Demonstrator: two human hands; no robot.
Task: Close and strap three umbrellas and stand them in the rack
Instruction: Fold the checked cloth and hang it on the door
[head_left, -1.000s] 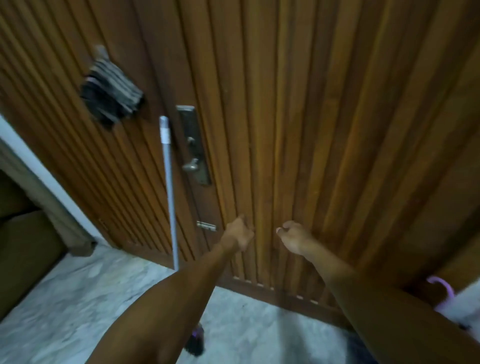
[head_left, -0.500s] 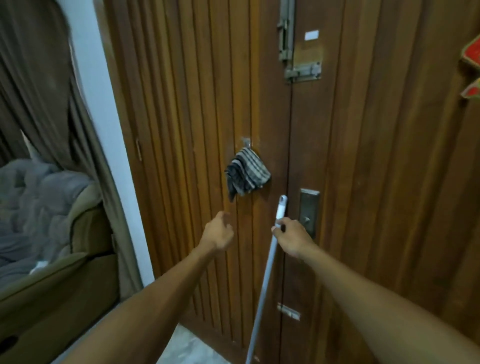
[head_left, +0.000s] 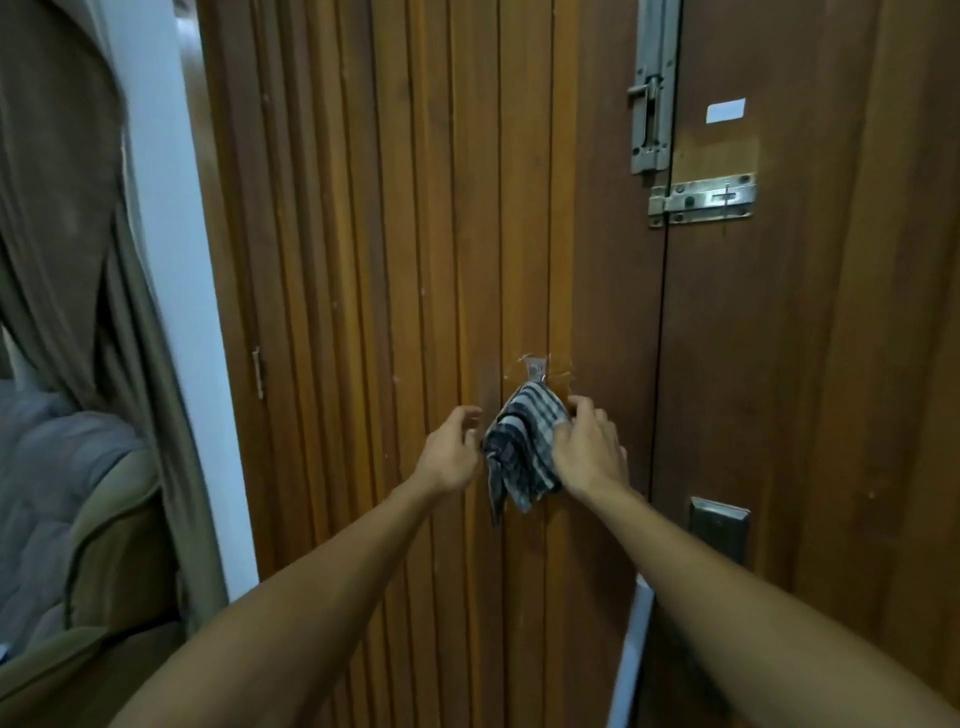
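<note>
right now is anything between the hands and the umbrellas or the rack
Cannot say: no umbrella or rack is in view. Both hands are at a striped cloth hanging on the wooden door; the right hand touches it, the left hand is beside it.

Both hands — left hand (head_left: 451, 457), right hand (head_left: 589, 452) — at striped cloth (head_left: 522, 457) on door (head_left: 571, 234)

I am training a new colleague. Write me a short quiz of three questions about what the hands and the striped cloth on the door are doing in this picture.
1. True or false: the right hand touches the striped cloth.
2. The cloth hangs from: A) the sliding bolt, B) a small hook, C) the lock plate.
3. Fill in: the left hand is ____ and holds nothing.

Key: 1 true; 2 B; 3 open.
</note>
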